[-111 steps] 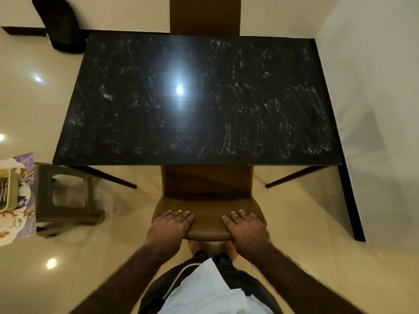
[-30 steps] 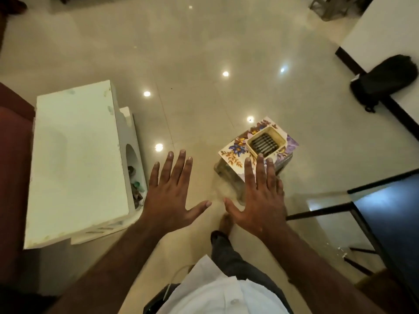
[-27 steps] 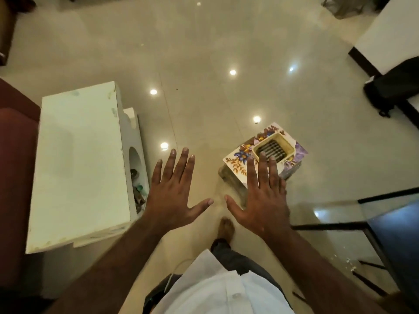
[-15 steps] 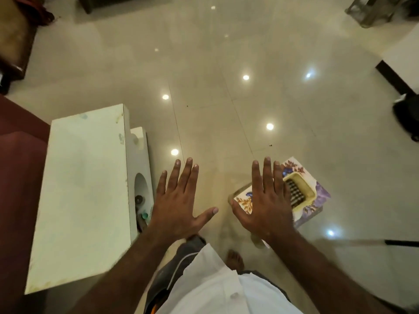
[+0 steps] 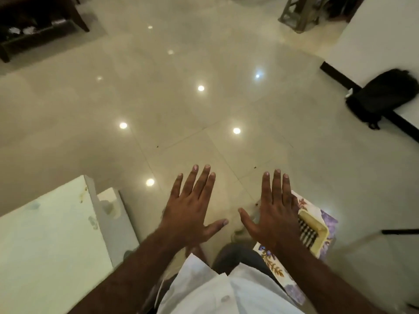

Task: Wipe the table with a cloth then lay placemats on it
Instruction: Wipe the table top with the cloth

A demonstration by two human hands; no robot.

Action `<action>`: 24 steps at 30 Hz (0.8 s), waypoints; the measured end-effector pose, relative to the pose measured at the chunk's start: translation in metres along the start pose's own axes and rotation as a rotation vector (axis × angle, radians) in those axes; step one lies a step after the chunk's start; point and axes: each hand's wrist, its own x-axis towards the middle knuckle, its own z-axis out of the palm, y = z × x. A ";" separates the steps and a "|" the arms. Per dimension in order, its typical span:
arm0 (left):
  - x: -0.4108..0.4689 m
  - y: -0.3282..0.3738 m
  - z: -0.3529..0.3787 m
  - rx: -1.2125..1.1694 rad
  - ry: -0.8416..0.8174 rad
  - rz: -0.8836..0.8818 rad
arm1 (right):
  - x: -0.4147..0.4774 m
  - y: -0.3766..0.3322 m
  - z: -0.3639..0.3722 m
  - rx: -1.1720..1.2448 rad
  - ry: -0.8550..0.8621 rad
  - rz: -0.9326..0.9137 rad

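My hands: left hand (image 5: pixel 192 214) and right hand (image 5: pixel 275 214) both held out flat, palms down, fingers spread, gripping nothing, above the glossy tile floor (image 5: pixel 204 109). Under and just right of my right hand lies a floral-printed stack (placemats? cannot confirm) (image 5: pixel 326 218) with a cream slotted tray (image 5: pixel 311 232) on top. White cabinet (image 5: pixel 49 241) sits left of my left hand. Black bag (image 5: pixel 383 96) far right, against the wall. No cloth or desk top in view.
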 end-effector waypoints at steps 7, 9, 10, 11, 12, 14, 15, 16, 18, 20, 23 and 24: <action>0.154 -0.029 -0.024 0.012 0.035 0.252 | 0.075 0.026 -0.007 0.008 0.037 0.312; 0.207 -0.022 -0.027 0.022 0.029 0.335 | 0.099 0.045 -0.004 0.018 0.063 0.401; 0.231 -0.019 -0.029 0.034 0.037 0.373 | 0.110 0.054 -0.003 0.018 0.076 0.427; 0.258 -0.012 -0.031 0.045 0.035 0.416 | 0.123 0.065 -0.002 0.018 0.085 0.456; 0.283 -0.005 -0.034 0.054 0.028 0.452 | 0.136 0.078 -0.002 0.021 0.088 0.487; 0.332 0.013 -0.044 0.068 0.024 0.519 | 0.161 0.103 -0.006 0.028 0.106 0.547; 0.351 0.021 -0.048 0.070 0.029 0.539 | 0.171 0.112 -0.008 0.031 0.122 0.569; 0.374 0.032 -0.053 0.067 0.028 0.570 | 0.181 0.123 -0.011 0.032 0.140 0.599; 0.418 0.055 -0.062 0.070 0.031 0.647 | 0.201 0.146 -0.017 0.031 0.176 0.666; 0.457 0.077 -0.069 0.075 0.036 0.717 | 0.217 0.165 -0.024 0.022 0.207 0.736; 0.518 0.115 -0.076 0.078 0.025 0.850 | 0.239 0.196 -0.027 0.015 0.258 0.868; 0.539 0.129 -0.076 0.083 0.024 0.890 | 0.245 0.206 -0.027 0.008 0.270 0.909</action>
